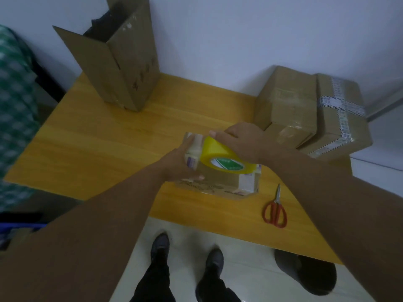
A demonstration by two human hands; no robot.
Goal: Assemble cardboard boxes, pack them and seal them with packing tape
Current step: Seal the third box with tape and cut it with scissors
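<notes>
A small cardboard box (226, 182) with old tape on its corners sits near the front of the yellow wooden table (91, 144). My left hand (178, 162) grips the box's left end, thumb along its front face. My right hand (242, 142) grips a yellow roll of packing tape (216, 153) and holds it on top of the box. A strip of tape lies over the box's left top edge.
A tall open cardboard box (122, 62) stands at the table's back left. Three sealed boxes (305, 110) are stacked at the right. Red-handled scissors (275, 209) lie at the front right. A green checked cloth (15, 110) hangs at the left. My shoes are below the table edge.
</notes>
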